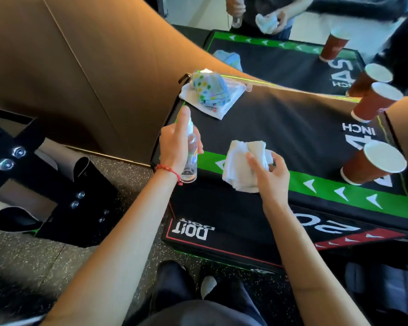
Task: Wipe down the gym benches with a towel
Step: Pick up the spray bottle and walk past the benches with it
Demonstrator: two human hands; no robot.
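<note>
While the left hand (pixel 178 147) wraps a clear spray bottle (pixel 190 156), finger on the nozzle, the right hand (pixel 270 171) pinches a bunched white towel (pixel 239 165) above the black padded bench (pixel 280 128).

Spray could drift onto the open paper cups (pixel 372 163) standing near the towel, or a wide wipe could tip them; the bench looks smooth, the towel soft and creased.

Black padded surface (pixel 280 128) with a green stripe and white arrow marks. On it: a spotted cloth bundle (pixel 209 90) on white fabric at the far left corner, and three red paper cups (pixel 372 163) along the right side. A speckled floor (pixel 57 262) lies below.
</note>
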